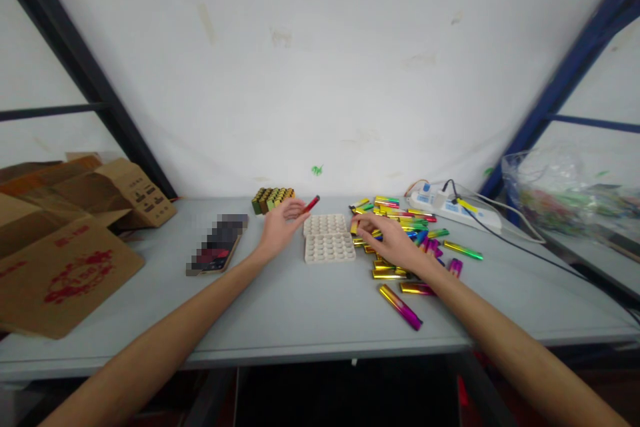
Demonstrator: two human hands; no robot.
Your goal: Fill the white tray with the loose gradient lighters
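Between the fingertips of my left hand (280,227) is a slim red lighter (312,203) with a dark tip, held tilted above the left edge of a white tray (330,248). Rows of round holes cover this tray, which looks split into a back and a front half. Just right of it, my right hand (387,238) pinches a gold lighter (355,227), partly hidden by the fingers. Under and around that hand spreads a loose pile of shiny lighters (390,273) in gold, purple, red, green and blue. One gold-and-purple lighter (401,307) lies nearest the table's front edge.
A block of upright gold-topped lighters (273,199) stands at the back left. Left of my forearm lies a phone (220,247), its screen blurred. Cardboard boxes (70,273) fill the left end. A white power strip (455,209) with cables and a clear plastic bag (555,187) occupy the right.
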